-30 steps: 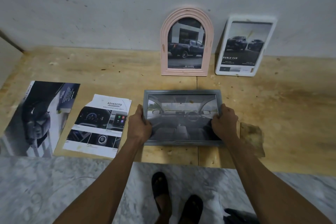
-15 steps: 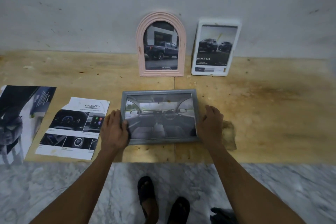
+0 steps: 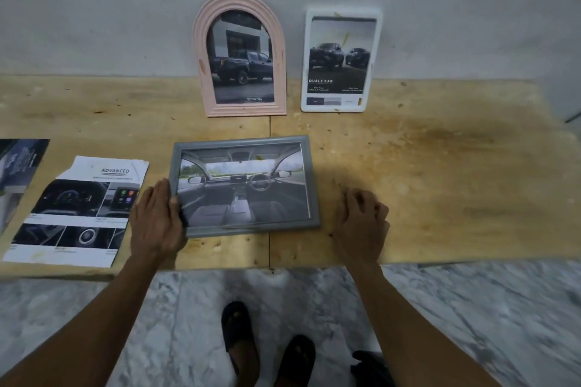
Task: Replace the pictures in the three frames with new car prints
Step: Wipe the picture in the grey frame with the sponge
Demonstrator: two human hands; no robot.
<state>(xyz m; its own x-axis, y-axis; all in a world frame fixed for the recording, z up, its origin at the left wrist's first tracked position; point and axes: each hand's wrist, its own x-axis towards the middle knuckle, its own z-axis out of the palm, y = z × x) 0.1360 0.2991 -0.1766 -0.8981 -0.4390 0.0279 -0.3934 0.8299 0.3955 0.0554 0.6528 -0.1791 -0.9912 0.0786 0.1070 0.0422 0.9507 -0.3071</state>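
Note:
A grey rectangular frame (image 3: 243, 185) with a car-interior print lies flat on the wooden board. My left hand (image 3: 155, 220) grips its left edge, thumb on the glass. My right hand (image 3: 360, 223) rests on the board just right of the frame, apart from it, fingers loosely curled and holding nothing. A pink arched frame (image 3: 240, 56) with a dark pickup print leans against the wall. Beside it to the right leans a white frame (image 3: 341, 61) showing two pickups.
A loose printed page headed ADVANCED (image 3: 78, 214) lies left of the grey frame, and a dark brochure (image 3: 15, 166) sits at the far left edge. The wooden board (image 3: 440, 166) meets a marble floor (image 3: 487, 308) at the front. My sandalled feet (image 3: 267, 349) stand below.
My right hand has let go of the grey frame's right edge and moved a little right onto the board. The left hand keeps its hold. The view has shifted rightward.

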